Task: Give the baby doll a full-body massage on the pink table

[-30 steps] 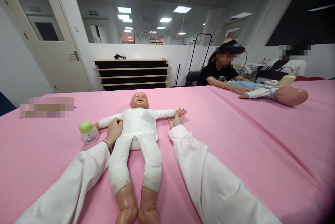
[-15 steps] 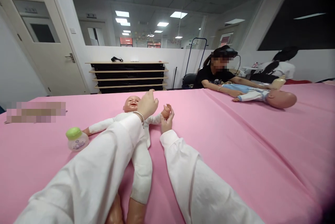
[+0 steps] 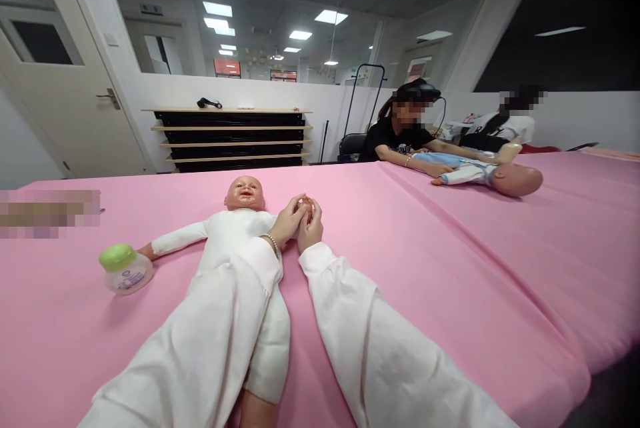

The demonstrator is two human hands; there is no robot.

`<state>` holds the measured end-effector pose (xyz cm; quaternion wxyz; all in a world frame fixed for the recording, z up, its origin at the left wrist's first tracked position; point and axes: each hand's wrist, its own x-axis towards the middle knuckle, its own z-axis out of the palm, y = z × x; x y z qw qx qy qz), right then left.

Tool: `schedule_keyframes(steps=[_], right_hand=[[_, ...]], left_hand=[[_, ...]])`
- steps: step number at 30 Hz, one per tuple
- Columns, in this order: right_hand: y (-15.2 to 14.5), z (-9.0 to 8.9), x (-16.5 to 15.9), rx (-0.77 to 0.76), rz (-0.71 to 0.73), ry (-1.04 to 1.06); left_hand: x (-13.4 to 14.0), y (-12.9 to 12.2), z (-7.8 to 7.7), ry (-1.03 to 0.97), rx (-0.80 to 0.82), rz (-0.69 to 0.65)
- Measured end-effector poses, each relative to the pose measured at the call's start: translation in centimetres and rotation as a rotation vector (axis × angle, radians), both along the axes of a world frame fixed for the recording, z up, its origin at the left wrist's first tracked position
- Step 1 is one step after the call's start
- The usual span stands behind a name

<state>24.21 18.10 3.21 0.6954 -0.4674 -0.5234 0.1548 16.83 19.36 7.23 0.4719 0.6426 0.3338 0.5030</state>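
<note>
A baby doll (image 3: 245,193) in a white suit lies face up in front of me, its arms spread out. Both my hands are closed around the doll's hand (image 3: 307,207) on the right side. My left hand (image 3: 289,221), with a beaded bracelet at the wrist, holds it from the left. From the other side my right hand (image 3: 311,227) grips it, thumb and fingers around it. Only the top of the doll's small fingers shows between mine. Beside the doll's other hand stands a clear jar with a green lid (image 3: 125,269).
Pink cloth (image 3: 425,268) covers the table, with a raised fold on the right. A person in black (image 3: 400,138) leans over another doll (image 3: 515,179) at the far right, near a bottle (image 3: 509,150). Low shelves (image 3: 233,138) stand behind the table.
My left hand has come down from above the doll's chest and closed on the doll's hand. My right hand keeps its hold. The view has shifted slightly.
</note>
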Motion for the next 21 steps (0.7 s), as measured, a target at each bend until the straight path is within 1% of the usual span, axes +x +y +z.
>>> schedule_keyframes(steps=[6,8,11,14,16,21], right_hand=[[-0.8,0.4,-0.3,0.008,0.011,-0.093],[-0.8,0.3,-0.3,0.038,-0.038,-0.114],[-0.6,0.2,-0.4,0.128,-0.150,-0.158],[-0.4,0.0,-0.4,0.196,-0.187,-0.166],[-0.2,0.0,-0.3,0.174,-0.184,-0.120],[0.2,-0.2,0.1,0.025,-0.163,-0.006]], left_hand=[[-0.2,-0.8,1.1,-0.130,-0.027,-0.053],[-0.4,-0.9,1.3,-0.150,-0.047,-0.075],[-0.6,-0.9,1.4,-0.164,-0.084,-0.113],[-0.7,-0.7,1.3,-0.165,-0.124,-0.143],[-0.8,-0.6,1.2,-0.150,-0.133,-0.152],[-0.8,-0.1,0.6,-0.062,-0.112,-0.148]])
